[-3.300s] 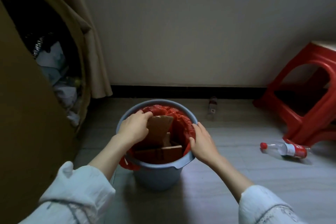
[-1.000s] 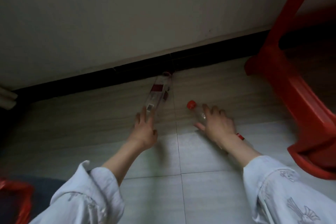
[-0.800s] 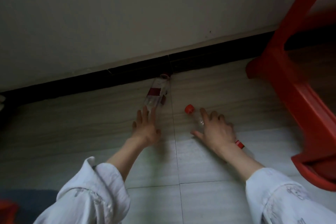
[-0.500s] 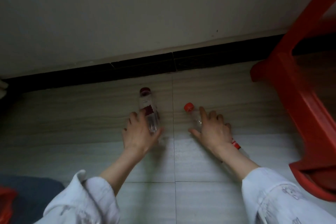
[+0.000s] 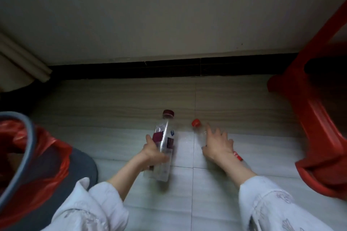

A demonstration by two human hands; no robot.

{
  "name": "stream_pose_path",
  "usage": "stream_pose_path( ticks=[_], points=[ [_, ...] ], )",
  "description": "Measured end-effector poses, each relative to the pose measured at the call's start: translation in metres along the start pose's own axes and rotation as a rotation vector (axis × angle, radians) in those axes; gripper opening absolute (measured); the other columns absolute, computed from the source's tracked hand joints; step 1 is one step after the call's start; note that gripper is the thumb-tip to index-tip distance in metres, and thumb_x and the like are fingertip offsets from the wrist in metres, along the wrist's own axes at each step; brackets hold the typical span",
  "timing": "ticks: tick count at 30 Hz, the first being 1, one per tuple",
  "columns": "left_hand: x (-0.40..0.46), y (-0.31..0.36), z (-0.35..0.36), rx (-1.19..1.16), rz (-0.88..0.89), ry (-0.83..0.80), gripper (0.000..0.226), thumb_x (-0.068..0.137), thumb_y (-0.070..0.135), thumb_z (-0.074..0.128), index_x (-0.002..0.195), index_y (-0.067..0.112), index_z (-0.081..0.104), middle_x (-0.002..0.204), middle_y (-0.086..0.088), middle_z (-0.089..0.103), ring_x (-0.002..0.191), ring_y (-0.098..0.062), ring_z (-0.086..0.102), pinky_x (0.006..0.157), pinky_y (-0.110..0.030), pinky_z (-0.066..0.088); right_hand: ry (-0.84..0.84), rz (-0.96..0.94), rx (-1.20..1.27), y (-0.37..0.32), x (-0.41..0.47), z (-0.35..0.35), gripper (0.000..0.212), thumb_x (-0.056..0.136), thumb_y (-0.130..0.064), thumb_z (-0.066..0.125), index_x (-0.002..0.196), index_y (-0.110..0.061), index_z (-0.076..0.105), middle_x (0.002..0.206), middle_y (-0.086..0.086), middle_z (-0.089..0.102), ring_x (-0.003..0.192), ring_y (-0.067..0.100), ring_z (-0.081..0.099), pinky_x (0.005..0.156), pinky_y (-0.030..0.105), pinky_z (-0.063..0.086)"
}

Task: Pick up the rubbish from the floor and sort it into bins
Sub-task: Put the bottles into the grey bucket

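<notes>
Fingers (image 5: 150,141) of the left hand (image 5: 153,153) are curling round the middle of a clear plastic bottle with a dark red cap and dark red label (image 5: 163,144), gripping it; the bottle is pointing cap-first toward the black skirting at the far edge of the floor, and motion blur is hiding whether its base is touching the pale tiled floor (image 5: 216,193). Fingers (image 5: 209,129) of the right hand (image 5: 218,144) are spreading over a second clear plastic bottle with a bright red cap and red label (image 5: 199,133), which is lying on the floor just to the right of the first; the cap is showing beyond the fingertips and a strip of label is peeking out by the wrist. Whether these fingers are closing round it or only resting on top, I cannot tell. Both arms are wearing white patterned sleeves (image 5: 272,206).

At the near left edge of the floor, a grey round bin lined with a red plastic bag (image 5: 28,140) is standing, partly cut off. A red plastic stool (image 5: 317,118) is standing at the right edge, well apart from the bottles. A beige curtain hem (image 5: 20,62) is hanging in the far left corner.
</notes>
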State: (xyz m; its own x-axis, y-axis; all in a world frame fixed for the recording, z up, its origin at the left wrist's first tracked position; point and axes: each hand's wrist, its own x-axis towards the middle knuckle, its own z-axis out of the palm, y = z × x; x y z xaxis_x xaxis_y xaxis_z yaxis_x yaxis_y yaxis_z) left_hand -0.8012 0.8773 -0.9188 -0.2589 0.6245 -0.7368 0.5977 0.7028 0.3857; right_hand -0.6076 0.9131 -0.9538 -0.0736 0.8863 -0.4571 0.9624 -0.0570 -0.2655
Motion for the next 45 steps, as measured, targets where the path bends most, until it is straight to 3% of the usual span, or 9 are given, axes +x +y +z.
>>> stream_pose_path(
  ticks=[3, 5, 13, 19, 23, 30, 37, 43, 45],
  points=[
    [-0.029, -0.002, -0.025, -0.228, 0.114, -0.037, 0.073, 0.082, 0.006, 0.062, 0.136, 0.018, 0.014, 0.119, -0.007, 0.048, 0.094, -0.02, 0.054, 0.063, -0.03, 0.05, 0.129, 0.007, 0.274, -0.025, -0.018, -0.013, 0.073, 0.083, -0.033, 0.062, 0.141, -0.01, 0.024, 0.137, 0.015, 0.042, 0.126, 0.035, 0.038, 0.098, 0.04, 0.038],
    [-0.047, -0.002, -0.048, -0.355, 0.189, -0.048, 0.073, 0.083, 0.001, 0.058, 0.136, 0.024, 0.013, 0.113, -0.003, 0.05, 0.086, -0.016, 0.055, 0.06, -0.03, 0.048, 0.202, -0.004, 0.55, -0.05, -0.034, -0.03, 0.074, 0.08, -0.034, 0.067, 0.138, -0.006, 0.031, 0.135, 0.016, 0.047, 0.124, 0.034, 0.043, 0.098, 0.037, 0.039],
    [-0.122, -0.02, -0.167, -0.712, 0.501, 0.038, 0.083, 0.061, 0.009, 0.06, 0.133, 0.027, 0.023, 0.108, -0.002, 0.057, 0.099, -0.021, 0.058, 0.088, -0.044, 0.05, 0.153, -0.343, 1.323, -0.191, -0.115, -0.114, 0.024, 0.086, -0.022, 0.064, 0.108, -0.025, 0.056, 0.1, 0.003, 0.066, 0.081, 0.018, 0.067, 0.072, 0.033, 0.056],
    [-0.165, -0.067, -0.259, -0.823, 0.625, 0.041, 0.078, 0.066, 0.034, 0.074, 0.133, 0.012, 0.04, 0.121, -0.009, 0.061, 0.105, -0.024, 0.064, 0.076, -0.042, 0.056, 0.179, -0.56, 1.334, -0.28, -0.163, -0.139, 0.04, 0.085, -0.022, 0.065, 0.121, -0.025, 0.048, 0.108, -0.002, 0.065, 0.092, 0.016, 0.068, 0.079, 0.032, 0.056],
    [-0.181, -0.117, -0.306, -0.834, 0.613, 0.199, 0.055, 0.077, 0.022, 0.072, 0.126, 0.013, 0.046, 0.109, -0.005, 0.065, 0.095, -0.02, 0.065, 0.074, -0.039, 0.055, 0.159, -0.571, 1.346, -0.34, -0.179, -0.138, 0.057, 0.082, -0.027, 0.069, 0.132, -0.017, 0.044, 0.116, 0.0, 0.061, 0.103, 0.018, 0.064, 0.091, 0.04, 0.053],
    [-0.179, -0.2, -0.338, -0.86, 0.544, 0.378, 0.064, 0.067, 0.013, 0.076, 0.124, 0.01, 0.048, 0.104, -0.003, 0.065, 0.089, -0.014, 0.063, 0.071, -0.027, 0.046, 0.046, -0.506, 1.441, -0.393, -0.181, -0.089, 0.055, 0.083, -0.025, 0.068, 0.131, -0.018, 0.044, 0.117, 0.004, 0.061, 0.101, 0.024, 0.065, 0.088, 0.045, 0.054],
    [-0.163, -0.239, -0.332, -0.491, 0.378, 0.248, 0.092, 0.046, 0.043, 0.079, 0.127, 0.017, 0.043, 0.115, -0.003, 0.062, 0.1, -0.018, 0.063, 0.072, -0.03, 0.049, 0.041, -0.42, 1.3, -0.391, -0.171, -0.063, 0.098, 0.056, -0.044, 0.075, 0.139, -0.012, 0.035, 0.129, 0.01, 0.057, 0.113, 0.025, 0.06, 0.099, 0.049, 0.047],
    [-0.136, -0.264, -0.306, -0.025, 0.132, 0.269, 0.084, 0.066, 0.024, 0.081, 0.132, 0.014, 0.03, 0.122, -0.004, 0.054, 0.107, -0.021, 0.056, 0.09, -0.033, 0.049, -0.03, -0.408, 0.992, -0.403, -0.172, -0.016, 0.11, 0.046, -0.049, 0.071, 0.143, -0.029, 0.024, 0.139, 0.006, 0.044, 0.125, 0.022, 0.047, 0.104, 0.048, 0.042],
    [-0.133, -0.264, -0.303, -0.006, 0.146, 0.291, 0.088, 0.069, 0.026, 0.079, 0.137, 0.016, 0.025, 0.129, -0.007, 0.053, 0.111, -0.023, 0.055, 0.093, -0.034, 0.048, -0.006, -0.446, 0.866, -0.406, -0.174, -0.006, 0.094, 0.05, -0.047, 0.071, 0.135, -0.032, 0.033, 0.131, 0.003, 0.047, 0.125, 0.021, 0.045, 0.103, 0.047, 0.042]
  ],
)
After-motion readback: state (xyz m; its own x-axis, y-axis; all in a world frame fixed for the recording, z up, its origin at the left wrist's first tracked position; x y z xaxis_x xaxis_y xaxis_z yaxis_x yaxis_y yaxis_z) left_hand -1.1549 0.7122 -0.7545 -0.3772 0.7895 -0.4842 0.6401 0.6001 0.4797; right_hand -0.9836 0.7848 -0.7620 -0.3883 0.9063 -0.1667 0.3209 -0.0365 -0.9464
